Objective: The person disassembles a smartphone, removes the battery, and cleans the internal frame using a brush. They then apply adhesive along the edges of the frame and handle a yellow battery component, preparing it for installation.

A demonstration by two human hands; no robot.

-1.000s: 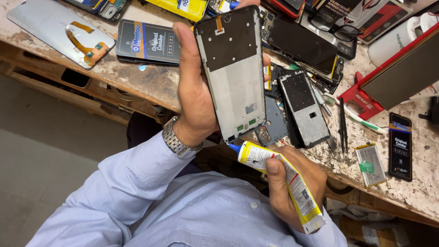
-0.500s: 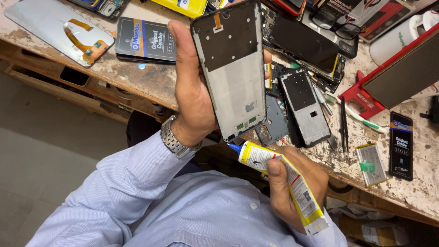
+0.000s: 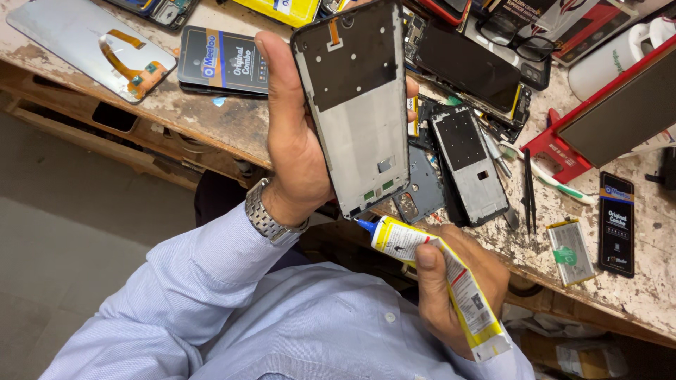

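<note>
My left hand (image 3: 296,141) grips a bare phone frame (image 3: 355,112), grey metal with a black upper section, held upright above the bench edge. A metal watch sits on that wrist. My right hand (image 3: 451,281) is closed around a yellow and white glue tube (image 3: 451,278) with a blue nozzle. The nozzle tip sits at the frame's lower edge, touching or nearly touching it.
The worn workbench (image 3: 232,119) carries a second phone frame (image 3: 468,162), a grey back cover (image 3: 421,191), a dark screen (image 3: 468,67), boxed parts (image 3: 222,60), a silver panel with an orange flex cable (image 3: 91,42), black tweezers (image 3: 528,186), a small battery (image 3: 569,252) and a red stand (image 3: 612,116).
My left hand has lifted the phone frame slightly and shifted it left. The glue tube's nozzle stays at the frame's bottom edge.
</note>
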